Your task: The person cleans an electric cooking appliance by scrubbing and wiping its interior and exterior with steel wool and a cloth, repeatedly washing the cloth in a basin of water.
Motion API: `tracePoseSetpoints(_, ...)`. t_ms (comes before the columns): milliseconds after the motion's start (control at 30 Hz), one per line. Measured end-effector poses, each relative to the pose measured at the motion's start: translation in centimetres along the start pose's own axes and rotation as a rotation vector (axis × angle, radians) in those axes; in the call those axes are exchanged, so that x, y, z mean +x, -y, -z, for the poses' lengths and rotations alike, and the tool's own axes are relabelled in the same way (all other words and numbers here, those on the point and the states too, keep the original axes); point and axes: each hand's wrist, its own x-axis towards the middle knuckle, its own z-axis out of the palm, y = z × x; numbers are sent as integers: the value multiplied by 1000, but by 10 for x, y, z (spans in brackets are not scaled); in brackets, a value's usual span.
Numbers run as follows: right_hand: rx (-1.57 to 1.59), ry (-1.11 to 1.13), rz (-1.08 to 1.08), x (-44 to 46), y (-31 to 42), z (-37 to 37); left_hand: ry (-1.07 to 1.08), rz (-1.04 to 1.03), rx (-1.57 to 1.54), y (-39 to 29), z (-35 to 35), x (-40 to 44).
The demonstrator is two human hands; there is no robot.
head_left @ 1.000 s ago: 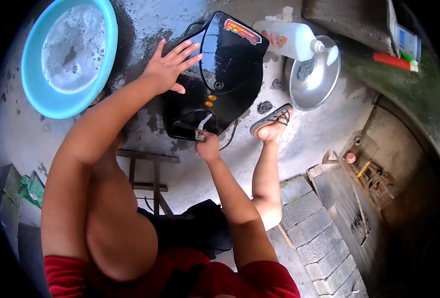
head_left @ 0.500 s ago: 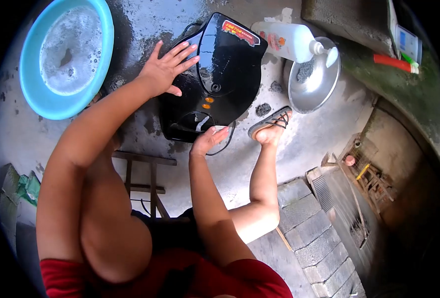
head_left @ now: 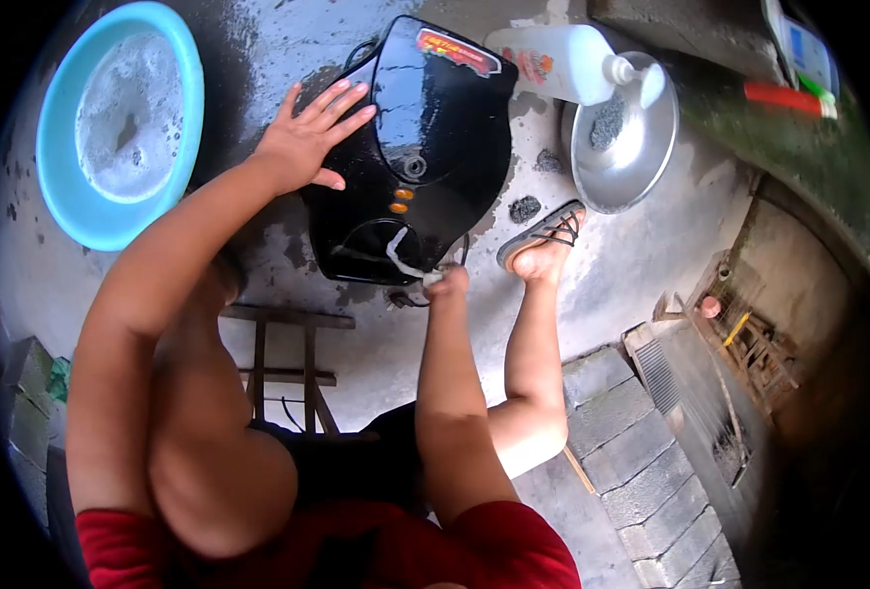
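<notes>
A glossy black electrical appliance (head_left: pixel 455 128) lies on the wet floor in front of me. It has a red and yellow label, two orange lights and a power cord. My left hand (head_left: pixel 302 142) rests flat on its left side with the fingers spread. At its lower edge my right hand (head_left: pixel 448 283) is closed around the end of a thin, whitish strip (head_left: pixel 399 253). The strip runs from a rounded recess in the appliance to my fingers. Whether it is cloth or something else I cannot make out.
A blue basin (head_left: pixel 52 147) of sudsy water stands at left. To the right are a white pump bottle (head_left: pixel 563 64), a metal bowl (head_left: pixel 651 147) with a grey scouring pad (head_left: pixel 608 123) inside, and a dark scrubber (head_left: pixel 524 209) near my sandalled foot. Behind is a wooden stool (head_left: pixel 307 344).
My right hand has moved right and slightly down, closing from outstretched fingers. The whitish strip now stretches farther toward it. My left hand keeps its place on the appliance.
</notes>
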Motion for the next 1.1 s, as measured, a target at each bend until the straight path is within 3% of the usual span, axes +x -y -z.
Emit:
tracePoseSetpoints(100, -11, 142, 269, -23, 24, 28, 86, 27, 58, -9, 11, 1)
tracePoseSetpoints(133, 113, 257, 299, -32, 30, 32, 131, 40, 73, -13, 18, 1)
tracePoseSetpoints(233, 237, 218, 298, -75, 39, 19, 260, 16, 324, -29, 46, -7)
tracePoseSetpoints(333, 361, 220, 494, -73, 31, 7, 428, -104, 388, -41, 60, -30)
tracePoseSetpoints(433, -26, 132, 970, -78, 8, -30, 543, -225, 414, -66, 60, -48)
tracePoseSetpoints(500, -669, 125, 1607, -134, 4, -47, 679, -93, 235, -101, 53, -52)
tracePoseSetpoints(567, -1124, 327, 1720, -138, -13, -55, 718, -83, 107, -130, 19, -64)
tracePoseSetpoints(600, -1332, 350, 1732, -150, -16, -49, 625, -100, 78, -144, 0, -72)
tracePoseSetpoints(700, -1357, 262, 1637, -135, -29, -17, 364, -50, 29, -163, -75, -76)
tracePoseSetpoints(767, -1098, 229, 1557, -111, -57, 6, 319, 60, 27, -171, -103, -69)
tracePoseSetpoints(800, -944, 232, 1400, -122, -65, 14, 297, 116, 17, -176, -110, -64)
tracePoseSetpoints(833, -766, 273, 1264, -127, -70, 19, 380, 166, -6, -178, -112, -57)
tracePoseSetpoints(900, -687, 256, 1198, -119, -71, 22, 541, 268, -54, -176, -115, -40)
tracePoseSetpoints(1000, -511, 277, 1059, -96, -44, 15, 536, 238, 15, -162, -147, -25)
tracePoseSetpoints(1100, -73, 398, 753, -77, -2, 1, 493, 233, 18, -166, -135, -36)
